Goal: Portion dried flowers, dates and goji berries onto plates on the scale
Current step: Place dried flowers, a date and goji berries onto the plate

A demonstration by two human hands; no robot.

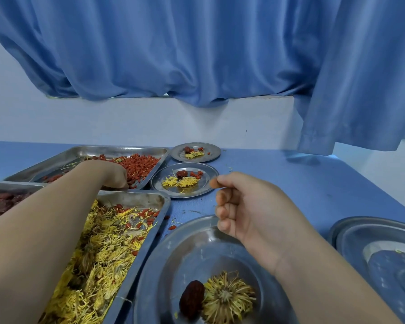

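Near plate (197, 249): sits on the worktop (290, 178) right before me, carrying one date (192, 300) and one dried flower (227, 300), touching.
Left hand (114, 175): reaches beyond and left of the near plate into the goji tray (98, 149). My fingertips are buried in the goji berries (140, 166), so I cannot tell whether they grasp any.
Right hand (246, 206): hovers over the near plate's far rim, clenched, thumb against forefinger, nothing visible inside.
Flower tray (136, 195): just left of the near plate, under my left forearm.
Filled plates (204, 183): two, beyond the near plate.
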